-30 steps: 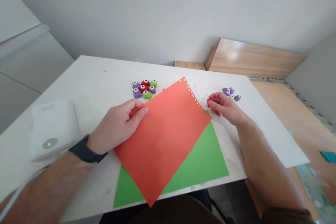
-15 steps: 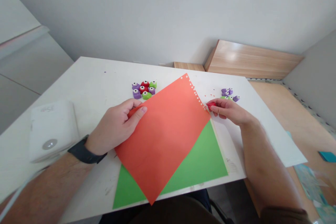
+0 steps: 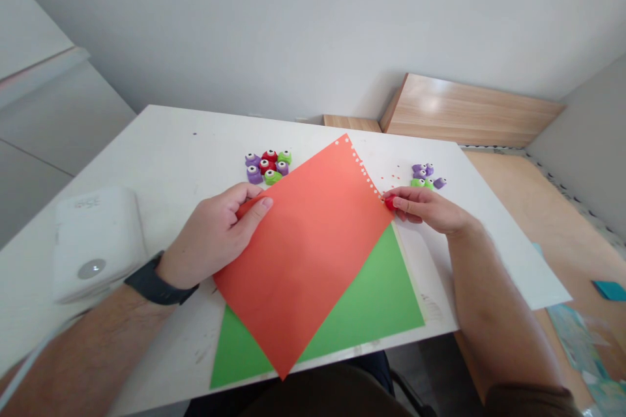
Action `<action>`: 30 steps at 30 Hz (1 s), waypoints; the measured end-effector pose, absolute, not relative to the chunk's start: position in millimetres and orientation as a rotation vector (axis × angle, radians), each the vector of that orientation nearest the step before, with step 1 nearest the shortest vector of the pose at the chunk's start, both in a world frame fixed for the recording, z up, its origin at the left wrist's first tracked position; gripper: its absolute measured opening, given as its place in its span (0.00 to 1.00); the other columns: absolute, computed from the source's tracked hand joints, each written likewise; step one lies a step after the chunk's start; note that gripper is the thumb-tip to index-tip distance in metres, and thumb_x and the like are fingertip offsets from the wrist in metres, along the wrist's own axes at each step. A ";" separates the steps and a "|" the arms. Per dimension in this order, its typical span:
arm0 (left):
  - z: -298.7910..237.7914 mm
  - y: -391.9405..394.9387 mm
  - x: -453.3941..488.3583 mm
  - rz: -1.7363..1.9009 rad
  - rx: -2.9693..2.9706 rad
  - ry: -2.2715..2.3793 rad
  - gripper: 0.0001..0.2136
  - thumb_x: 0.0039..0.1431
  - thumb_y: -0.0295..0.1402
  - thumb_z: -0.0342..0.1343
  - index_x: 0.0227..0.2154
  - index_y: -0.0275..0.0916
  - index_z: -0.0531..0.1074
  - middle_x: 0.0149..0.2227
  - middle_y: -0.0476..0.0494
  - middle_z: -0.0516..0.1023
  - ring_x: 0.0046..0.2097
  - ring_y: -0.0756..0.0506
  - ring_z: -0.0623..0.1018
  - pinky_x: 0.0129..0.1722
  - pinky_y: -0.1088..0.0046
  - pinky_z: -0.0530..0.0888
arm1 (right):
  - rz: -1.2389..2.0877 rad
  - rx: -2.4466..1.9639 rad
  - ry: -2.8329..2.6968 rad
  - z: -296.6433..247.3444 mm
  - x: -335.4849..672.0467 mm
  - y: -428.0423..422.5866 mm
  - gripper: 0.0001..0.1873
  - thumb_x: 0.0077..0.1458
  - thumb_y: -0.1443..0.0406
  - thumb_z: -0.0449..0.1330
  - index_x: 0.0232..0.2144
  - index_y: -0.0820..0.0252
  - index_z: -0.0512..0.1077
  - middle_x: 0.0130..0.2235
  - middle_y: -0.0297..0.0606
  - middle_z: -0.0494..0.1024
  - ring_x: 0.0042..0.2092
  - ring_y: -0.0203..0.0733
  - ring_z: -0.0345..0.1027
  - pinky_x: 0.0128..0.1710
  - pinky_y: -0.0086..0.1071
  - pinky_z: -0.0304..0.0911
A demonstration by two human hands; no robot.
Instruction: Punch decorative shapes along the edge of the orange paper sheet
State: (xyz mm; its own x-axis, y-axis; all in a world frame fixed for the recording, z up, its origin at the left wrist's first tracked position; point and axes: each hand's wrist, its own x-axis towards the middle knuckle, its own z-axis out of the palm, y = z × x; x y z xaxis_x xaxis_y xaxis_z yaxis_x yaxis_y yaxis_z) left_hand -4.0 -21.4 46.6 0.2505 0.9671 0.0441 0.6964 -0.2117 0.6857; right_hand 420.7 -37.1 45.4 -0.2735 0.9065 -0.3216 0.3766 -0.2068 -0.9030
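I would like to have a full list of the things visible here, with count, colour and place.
Table: one, white, centre
Orange sheet: one, orange, mid-table, uppermost
Green sheet: one, green, beneath the orange one
Held punch: one, red, at the orange sheet's right edge
Left punch group: seven; three purple, two red, two green; table's far side
Right punch group: about six, purple and green, table's right
Device: one, white, table's left
Cable: one, white, lower left
Wooden panel: one, brown, behind, right
Wall: grey, background
Unclear item: one, teal, far right
Wristband: one, dark, lower left
Left hand: one, gripping the orange sheet
Right hand: one, holding the red punch
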 end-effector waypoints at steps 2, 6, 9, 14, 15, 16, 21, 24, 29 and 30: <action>46.9 -22.0 -4.7 0.647 1.986 1.505 0.17 0.72 0.52 0.52 0.46 0.45 0.75 0.37 0.53 0.83 0.37 0.45 0.78 0.38 0.71 0.70 | 1.504 -1.508 -1.586 46.0 419.6 -37.4 0.24 0.63 0.45 0.66 0.49 0.56 0.81 0.34 0.38 0.76 0.31 0.37 0.61 0.26 0.32 0.48; 47.0 -22.5 -5.2 0.646 1.988 1.507 0.16 0.73 0.51 0.52 0.46 0.45 0.75 0.37 0.54 0.82 0.36 0.45 0.77 0.38 0.71 0.70 | 1.541 -1.480 -1.612 46.6 416.9 -37.8 0.23 0.63 0.45 0.66 0.46 0.57 0.80 0.34 0.37 0.74 0.31 0.36 0.60 0.27 0.31 0.50; 45.0 -21.6 -5.5 0.668 1.998 1.494 0.16 0.73 0.51 0.52 0.45 0.45 0.75 0.37 0.54 0.82 0.36 0.46 0.78 0.38 0.72 0.69 | 1.558 -1.465 -1.677 46.8 416.2 -37.4 0.22 0.65 0.46 0.65 0.45 0.59 0.79 0.33 0.35 0.72 0.31 0.35 0.58 0.27 0.31 0.50; 41.7 -20.4 -6.2 0.704 2.028 1.481 0.14 0.73 0.50 0.53 0.44 0.46 0.75 0.38 0.54 0.82 0.36 0.47 0.78 0.38 0.73 0.69 | 1.551 -1.480 -1.737 45.9 416.3 -36.0 0.22 0.64 0.47 0.66 0.45 0.59 0.78 0.35 0.34 0.73 0.31 0.34 0.59 0.29 0.31 0.52; 41.6 -20.5 -6.2 0.706 2.024 1.485 0.14 0.73 0.49 0.54 0.44 0.46 0.75 0.38 0.55 0.82 0.36 0.47 0.78 0.38 0.73 0.69 | 1.548 -1.484 -1.732 45.5 416.1 -35.8 0.22 0.63 0.47 0.67 0.46 0.59 0.78 0.36 0.34 0.74 0.32 0.34 0.60 0.30 0.31 0.53; 41.6 -20.7 -6.2 0.706 2.020 1.489 0.14 0.72 0.50 0.54 0.44 0.46 0.75 0.37 0.55 0.82 0.36 0.47 0.78 0.38 0.73 0.69 | 1.549 -1.489 -1.722 45.1 415.9 -35.6 0.22 0.62 0.48 0.68 0.46 0.59 0.78 0.37 0.34 0.75 0.33 0.34 0.61 0.31 0.31 0.55; 42.6 -20.9 -6.0 0.694 2.009 1.491 0.14 0.73 0.50 0.54 0.45 0.46 0.75 0.36 0.56 0.81 0.34 0.49 0.77 0.37 0.74 0.69 | 1.554 -1.481 -1.683 45.2 414.7 -35.3 0.24 0.56 0.49 0.73 0.46 0.59 0.79 0.40 0.37 0.79 0.38 0.38 0.67 0.38 0.34 0.61; 43.1 -20.6 -6.2 0.679 2.009 1.499 0.14 0.73 0.49 0.53 0.45 0.45 0.75 0.36 0.56 0.81 0.35 0.49 0.77 0.37 0.74 0.68 | 1.550 -1.498 -1.685 47.0 414.4 -35.7 0.22 0.56 0.49 0.73 0.41 0.60 0.79 0.36 0.35 0.77 0.34 0.36 0.64 0.35 0.33 0.59; 43.0 -21.5 -6.9 0.681 2.013 1.513 0.15 0.73 0.50 0.53 0.45 0.44 0.75 0.36 0.55 0.82 0.35 0.48 0.77 0.38 0.74 0.69 | 1.558 -1.502 -1.692 47.5 413.5 -36.2 0.22 0.57 0.49 0.72 0.42 0.60 0.79 0.35 0.33 0.76 0.33 0.35 0.61 0.32 0.32 0.55; 43.1 -21.8 -6.9 0.681 2.010 1.516 0.16 0.73 0.50 0.53 0.45 0.44 0.75 0.36 0.55 0.82 0.35 0.48 0.77 0.38 0.74 0.69 | 1.557 -1.504 -1.694 47.1 413.4 -36.1 0.22 0.57 0.49 0.72 0.41 0.60 0.79 0.35 0.33 0.75 0.33 0.35 0.61 0.32 0.32 0.54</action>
